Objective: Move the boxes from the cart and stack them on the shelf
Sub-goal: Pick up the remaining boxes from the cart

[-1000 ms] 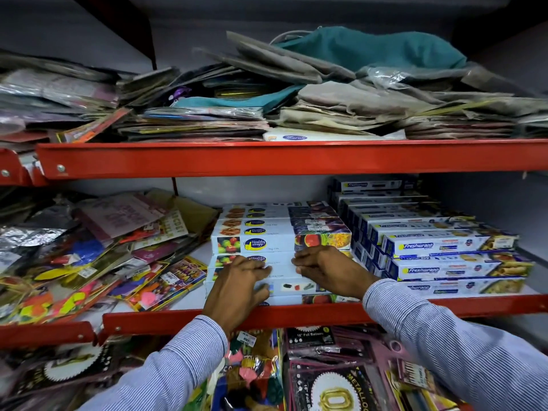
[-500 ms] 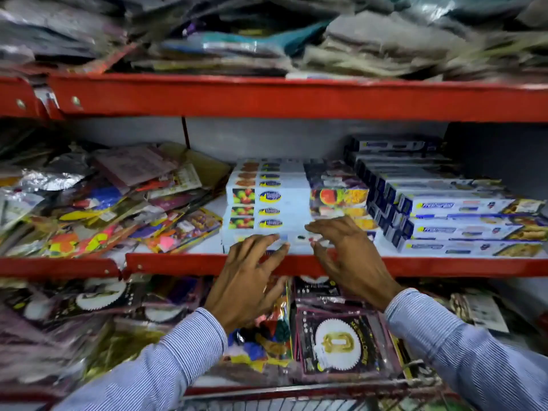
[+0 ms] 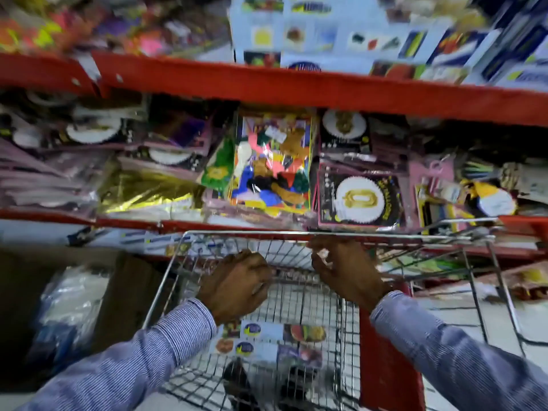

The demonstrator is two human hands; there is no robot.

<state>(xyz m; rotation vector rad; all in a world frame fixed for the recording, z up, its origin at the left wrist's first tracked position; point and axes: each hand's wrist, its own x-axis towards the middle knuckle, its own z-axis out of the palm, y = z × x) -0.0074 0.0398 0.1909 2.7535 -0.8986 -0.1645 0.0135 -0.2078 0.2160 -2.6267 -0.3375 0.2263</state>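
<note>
Only the head view here, and it's pretty motion-blurred, so the fine print can't be read.

Both hands are held over the wire cart [image 3: 296, 232]. The left hand [image 3: 237, 287] is seen with its fingers curled loosely downward and nothing gripped in it. The right hand [image 3: 345, 269] is seen half spread, fingers bent, thumb apart from them, also empty. Blue striped sleeves [image 3: 178, 330] are worn on both arms.

Just beyond the fingertips, the cart's front rim is pushed right up against a red shelf edge [image 3: 127, 223]. Past that, the lower shelf is crammed with party stuff: a clear pack of coloured balloons [image 3: 272, 167] straight ahead of the hands, a black packet with a gold "0" foil balloon [image 3: 360, 200] ahead of the right hand, and a gold foil pack [image 3: 145, 191] ahead and left of the left hand. Out left of the left sleeve, a brown carton [image 3: 124, 295] with plastic-wrapped goods is parked beside the cart.

The boxes in the cart [image 3: 267, 339] are found below and between the two wrists, lying flat on the wire floor: light blue, long, with food pictures and a dark oval logo. How many are left can't be told. Higher up, above the upper red shelf beam [image 3: 296, 87], similar stacked boxes [image 3: 311, 31] are seen, well beyond both hands.
</note>
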